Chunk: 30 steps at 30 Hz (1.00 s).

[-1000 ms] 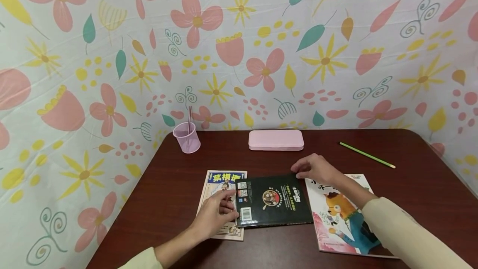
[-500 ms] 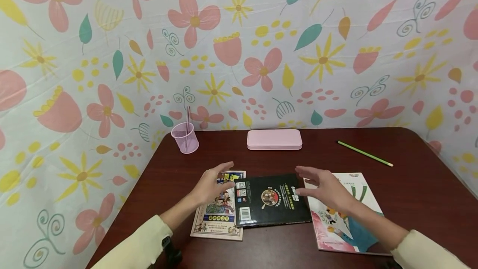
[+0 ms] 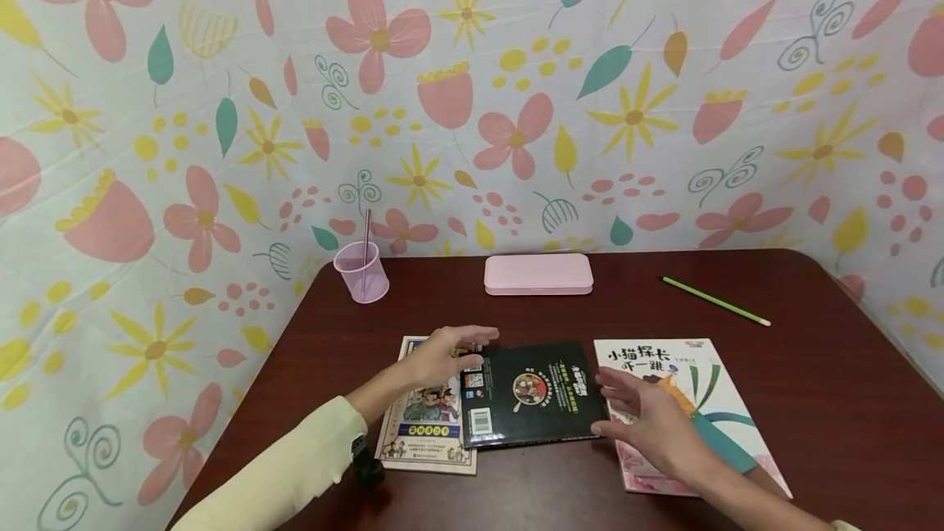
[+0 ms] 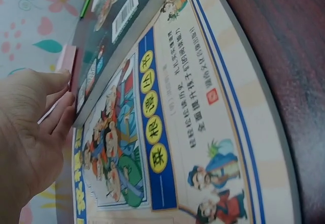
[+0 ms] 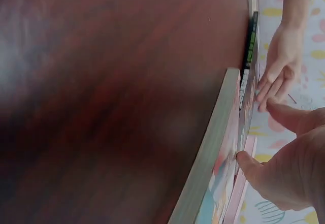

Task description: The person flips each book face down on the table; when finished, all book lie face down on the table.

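Note:
A black book point(image 3: 531, 400), back cover up, lies on the table and overlaps the right part of a cream and blue comic-style book point(image 3: 428, 420). My left hand point(image 3: 445, 355) is over the black book's upper left corner, its fingers loosely bent and holding nothing. At the right side of the black book is my right hand point(image 3: 649, 420), with fingers and thumb spread apart. Beneath that hand lies a white picture book point(image 3: 726, 416) with an orange cat on its cover, partly hidden by the hand and forearm.
A pink pencil case point(image 3: 538, 274) sits at the back of the brown table point(image 3: 428, 310). To its left stands a lilac mesh cup point(image 3: 363, 273) with a thin stick in it. A green pencil point(image 3: 715, 301) lies at the back right. Flowered cloth hangs behind the table.
Both hands have let go of the black book's edges. The left hand has moved up to its upper left corner, the right hand down along its right side. The books have stayed in place.

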{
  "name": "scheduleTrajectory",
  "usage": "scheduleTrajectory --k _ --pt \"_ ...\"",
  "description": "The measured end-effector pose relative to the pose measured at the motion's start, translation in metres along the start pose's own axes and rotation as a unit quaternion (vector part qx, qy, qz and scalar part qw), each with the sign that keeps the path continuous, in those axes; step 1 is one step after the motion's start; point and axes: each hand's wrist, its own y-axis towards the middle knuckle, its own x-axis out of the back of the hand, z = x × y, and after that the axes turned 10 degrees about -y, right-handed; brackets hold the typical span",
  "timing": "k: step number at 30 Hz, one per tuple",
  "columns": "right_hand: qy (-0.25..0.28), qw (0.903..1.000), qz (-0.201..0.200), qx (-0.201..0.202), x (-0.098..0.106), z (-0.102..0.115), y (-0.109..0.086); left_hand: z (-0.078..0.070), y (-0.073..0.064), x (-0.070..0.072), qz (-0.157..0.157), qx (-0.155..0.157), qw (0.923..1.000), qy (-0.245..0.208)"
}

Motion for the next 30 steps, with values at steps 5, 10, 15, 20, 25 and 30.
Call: scheduleTrajectory --k 5,10,15,20,25,30 --pt "0.005 0.9998 -0.019 -0.009 -0.008 -0.001 -0.006 0.004 0.004 -0.005 0.011 0.017 0.9997 -0.01" --pt "-0.049 0.9976 -0.049 0.01 -0.015 -0.002 -0.008 0.006 0.006 -0.006 0.011 0.022 0.9996 -0.01" --pt "-0.107 0.9898 -0.078 0.051 -0.018 -0.002 -0.003 0.006 0.009 -0.005 0.014 0.021 0.9996 0.009" --pt "-0.141 0.9791 -0.102 0.105 -0.017 -0.005 0.006 0.009 0.009 -0.004 0.006 0.011 0.9991 0.04" --pt "-0.175 0.972 -0.105 0.117 -0.013 -0.004 0.016 0.007 0.003 -0.003 -0.01 0.005 0.9984 0.055" --pt "-0.198 0.969 -0.084 0.122 -0.006 -0.004 0.031 0.006 -0.004 -0.002 -0.022 -0.005 0.9972 0.072"
